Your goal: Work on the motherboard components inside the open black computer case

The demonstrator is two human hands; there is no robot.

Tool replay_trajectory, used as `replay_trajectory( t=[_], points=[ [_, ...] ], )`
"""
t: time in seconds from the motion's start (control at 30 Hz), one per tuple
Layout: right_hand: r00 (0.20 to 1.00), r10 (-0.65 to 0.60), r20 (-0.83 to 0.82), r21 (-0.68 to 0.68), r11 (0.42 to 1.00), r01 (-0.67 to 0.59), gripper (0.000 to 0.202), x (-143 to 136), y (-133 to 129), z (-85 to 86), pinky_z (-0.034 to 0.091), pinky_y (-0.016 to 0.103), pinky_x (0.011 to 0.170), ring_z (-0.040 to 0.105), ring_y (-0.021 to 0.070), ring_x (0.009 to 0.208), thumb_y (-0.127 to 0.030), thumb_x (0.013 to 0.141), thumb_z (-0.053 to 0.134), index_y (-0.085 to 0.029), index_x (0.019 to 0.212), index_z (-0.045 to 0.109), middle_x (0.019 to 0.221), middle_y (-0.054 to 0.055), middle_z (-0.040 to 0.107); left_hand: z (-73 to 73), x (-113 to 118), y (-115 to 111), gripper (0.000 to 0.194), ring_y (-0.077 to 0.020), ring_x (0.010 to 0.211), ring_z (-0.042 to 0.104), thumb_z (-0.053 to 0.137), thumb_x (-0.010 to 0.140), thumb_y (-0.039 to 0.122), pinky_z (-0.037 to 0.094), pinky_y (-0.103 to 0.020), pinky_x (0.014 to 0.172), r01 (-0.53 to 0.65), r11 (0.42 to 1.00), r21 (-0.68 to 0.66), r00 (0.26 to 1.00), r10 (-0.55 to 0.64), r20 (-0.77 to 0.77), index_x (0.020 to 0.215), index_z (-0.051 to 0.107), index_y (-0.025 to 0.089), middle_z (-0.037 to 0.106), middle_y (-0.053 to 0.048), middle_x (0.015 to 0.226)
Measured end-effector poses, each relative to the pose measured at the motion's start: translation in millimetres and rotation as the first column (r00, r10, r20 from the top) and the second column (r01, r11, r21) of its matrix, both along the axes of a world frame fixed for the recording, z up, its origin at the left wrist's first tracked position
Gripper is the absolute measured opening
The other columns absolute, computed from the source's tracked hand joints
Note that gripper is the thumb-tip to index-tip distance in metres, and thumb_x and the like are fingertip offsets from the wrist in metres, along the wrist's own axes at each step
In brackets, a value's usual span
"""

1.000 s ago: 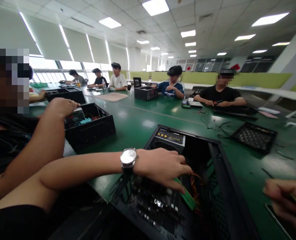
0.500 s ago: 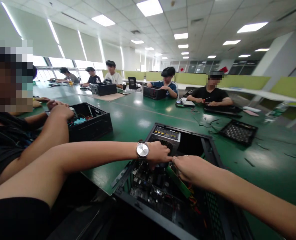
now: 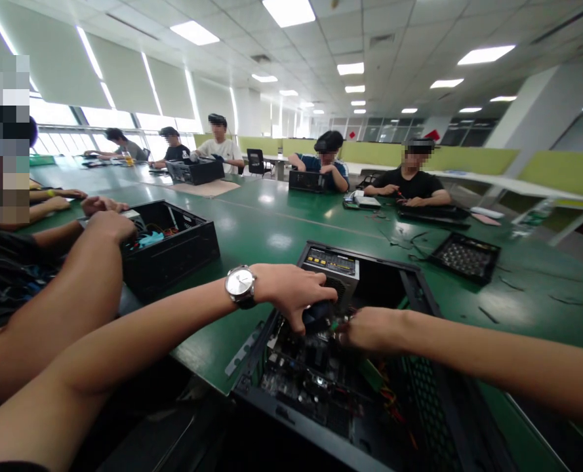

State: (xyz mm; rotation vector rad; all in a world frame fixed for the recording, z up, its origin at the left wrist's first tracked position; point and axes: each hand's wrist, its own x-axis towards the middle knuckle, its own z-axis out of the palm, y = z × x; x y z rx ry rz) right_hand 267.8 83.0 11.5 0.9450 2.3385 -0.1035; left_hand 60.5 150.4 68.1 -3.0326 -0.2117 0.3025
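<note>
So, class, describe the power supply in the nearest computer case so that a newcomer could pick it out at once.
On the green table, find the nearest open computer case. Inside its far left corner, just beyond the wearer's left hand, sits the power supply. Its grey casing and yellow-marked black label set it apart from the darker motherboard.

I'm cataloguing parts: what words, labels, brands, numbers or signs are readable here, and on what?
No text can be read.
Label on the power supply: yellow boxes, print too small.
Wristwatch: any dial lettering too small.
Red shapes in the background: too small and blurred for any writing.
</note>
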Motion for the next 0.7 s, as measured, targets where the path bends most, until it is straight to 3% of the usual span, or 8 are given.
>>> replay_trajectory(
  t=[0.1,0.2,0.3,0.4,0.6,0.7],
  points=[
    [0.997,-0.007,0.078,0.077,0.997,0.001,0.020,2,-5,15.6,0.048,0.036,0.063,0.071,0.0321,0.078,-0.012,0.075,0.069,-0.010,0.095,0.073,0.089,0.018,0.074,0.0,6,6,0.080,-0.0284,0.099,0.063,0.079,0.071,0.051,0.052,-0.037,0.080,-0.035,0.999,-0.015,0.999,0.034,-0.026,0.138,0.047,0.021,0.059,-0.013,0.120],
    [0.998,-0.008,0.056,0.114,0.993,0.001,0.026,0,-6,21.0,0.048,0.036,0.061,0.072,0.0323,0.076,-0.025,0.083,0.067,-0.009,0.103,0.071,0.090,0.019,0.073,3.4,9,14,0.080,-0.0288,0.105,0.061,0.080,0.071,0.048,0.051,-0.037,0.085,-0.043,0.999,-0.030,0.999,0.043,0.003,0.139,0.047,0.020,0.057,-0.013,0.124],
    [0.998,0.069,0.004,0.053,0.996,-0.069,0.033,-7,-3,11.4,0.048,0.034,0.063,0.072,0.0298,0.082,-0.028,0.087,0.065,-0.012,0.116,0.067,0.093,0.015,0.074,9.1,6,21,0.081,-0.0262,0.109,0.060,0.080,0.071,0.047,0.049,-0.035,0.091,-0.066,0.993,-0.095,0.994,0.074,0.081,0.139,0.045,0.022,0.054,-0.011,0.128],
    [0.988,0.150,-0.026,-0.026,0.988,-0.151,0.037,-12,1,-1.4,0.048,0.032,0.065,0.071,0.0265,0.086,-0.028,0.084,0.071,-0.018,0.120,0.066,0.099,0.011,0.074,14.5,0,24,0.083,-0.0245,0.111,0.059,0.081,0.070,0.046,0.047,-0.033,0.096,-0.084,0.983,-0.166,0.985,0.107,0.135,0.140,0.044,0.021,0.054,-0.009,0.129],
    [0.982,0.189,-0.009,-0.043,0.981,-0.189,0.029,-12,10,-12.0,0.049,0.034,0.072,0.070,0.0255,0.085,-0.017,0.083,0.070,-0.017,0.112,0.071,0.095,0.010,0.074,13.4,-2,22,0.081,-0.0251,0.113,0.058,0.082,0.070,0.042,0.046,-0.034,0.097,-0.075,0.974,-0.213,0.981,0.110,0.160,0.139,0.046,0.020,0.055,-0.009,0.127],
    [0.989,0.147,-0.009,-0.006,0.989,-0.147,0.023,-9,14,-13.6,0.049,0.035,0.078,0.069,0.0247,0.087,-0.012,0.079,0.071,-0.018,0.101,0.073,0.091,0.008,0.073,8.2,5,24,0.083,-0.0261,0.114,0.058,0.082,0.069,0.041,0.047,-0.035,0.097,-0.077,0.977,-0.197,0.976,0.114,0.185,0.140,0.045,0.019,0.054,-0.011,0.130]
  ],
)
